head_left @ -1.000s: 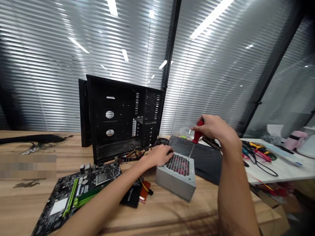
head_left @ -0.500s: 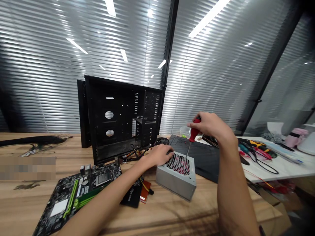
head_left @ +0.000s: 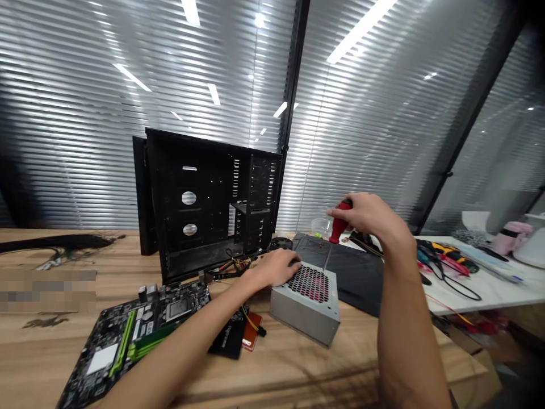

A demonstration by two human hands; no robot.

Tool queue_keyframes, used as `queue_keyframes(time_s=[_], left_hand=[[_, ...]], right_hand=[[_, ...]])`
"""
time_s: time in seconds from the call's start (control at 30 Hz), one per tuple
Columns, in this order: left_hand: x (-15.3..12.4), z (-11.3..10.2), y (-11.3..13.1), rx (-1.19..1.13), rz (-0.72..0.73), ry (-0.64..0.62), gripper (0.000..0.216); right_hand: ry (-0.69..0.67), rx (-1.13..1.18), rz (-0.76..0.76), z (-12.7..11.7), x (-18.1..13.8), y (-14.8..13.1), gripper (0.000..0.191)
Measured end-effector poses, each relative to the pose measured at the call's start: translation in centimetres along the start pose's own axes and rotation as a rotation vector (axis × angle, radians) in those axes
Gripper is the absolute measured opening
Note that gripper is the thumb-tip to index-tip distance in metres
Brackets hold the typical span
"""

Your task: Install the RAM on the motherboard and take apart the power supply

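Note:
A grey computer power supply [head_left: 304, 315] with a honeycomb vent on top lies on the wooden table. My left hand [head_left: 279, 267] grips its far left side, fingers bent over the edge by the vent. Above it, my right hand [head_left: 366, 213] is closed around the red handle of a screwdriver [head_left: 339, 229]. The shaft slants down, its tip at the top face near the far right corner. Exactly what the tip touches is too small to tell.
An open black computer case [head_left: 200, 199] stands behind. A motherboard [head_left: 140, 335] lies front left, beside a black drive [head_left: 230, 341] and an orange one [head_left: 252, 330]. Behind the power supply are a black panel [head_left: 361, 272] and a clear cup [head_left: 321, 227]. Tools [head_left: 451, 258] lie on the white table.
My right hand and the screwdriver handle have shifted slightly right, so the shaft leans a little more. My left hand and the power supply have stayed put.

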State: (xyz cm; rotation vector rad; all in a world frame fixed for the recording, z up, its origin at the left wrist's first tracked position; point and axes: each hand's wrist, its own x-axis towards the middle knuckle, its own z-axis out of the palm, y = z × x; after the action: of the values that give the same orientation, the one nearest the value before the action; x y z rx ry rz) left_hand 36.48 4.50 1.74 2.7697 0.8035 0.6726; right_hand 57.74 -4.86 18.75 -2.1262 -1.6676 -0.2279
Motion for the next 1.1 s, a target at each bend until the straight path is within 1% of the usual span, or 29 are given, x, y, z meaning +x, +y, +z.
queue_keyframes(time_s=[0.13, 0.37, 0.73, 0.8, 0.9, 0.97, 1.1], left_hand=[[-0.1, -0.2, 0.2, 0.001, 0.003, 0.002, 0.038], [0.0, -0.2, 0.2, 0.013, -0.006, -0.005, 0.039], [-0.1, -0.2, 0.1, 0.008, -0.026, -0.004, 0.038], [-0.1, -0.3, 0.2, 0.009, -0.030, -0.006, 0.039], [-0.1, -0.3, 0.3, 0.007, -0.031, -0.006, 0.039], [-0.1, -0.3, 0.3, 0.002, -0.032, -0.004, 0.039], [-0.1, -0.2, 0.2, -0.008, -0.034, 0.000, 0.040]], right_hand=[[0.001, -0.047, 0.018, -0.1, 0.2, 0.2, 0.043], [-0.014, -0.061, 0.010, -0.1, 0.4, 0.1, 0.045], [-0.040, 0.113, 0.069, -0.6, -0.7, -0.2, 0.038], [0.002, 0.123, 0.079, -0.8, -0.8, -0.1, 0.037], [0.108, 0.107, 0.071, -0.9, -0.9, 0.4, 0.036], [0.127, 0.088, 0.060, -1.0, -0.9, 0.8, 0.038], [0.032, 0.049, 0.065, -0.9, -0.6, 1.1, 0.040]])
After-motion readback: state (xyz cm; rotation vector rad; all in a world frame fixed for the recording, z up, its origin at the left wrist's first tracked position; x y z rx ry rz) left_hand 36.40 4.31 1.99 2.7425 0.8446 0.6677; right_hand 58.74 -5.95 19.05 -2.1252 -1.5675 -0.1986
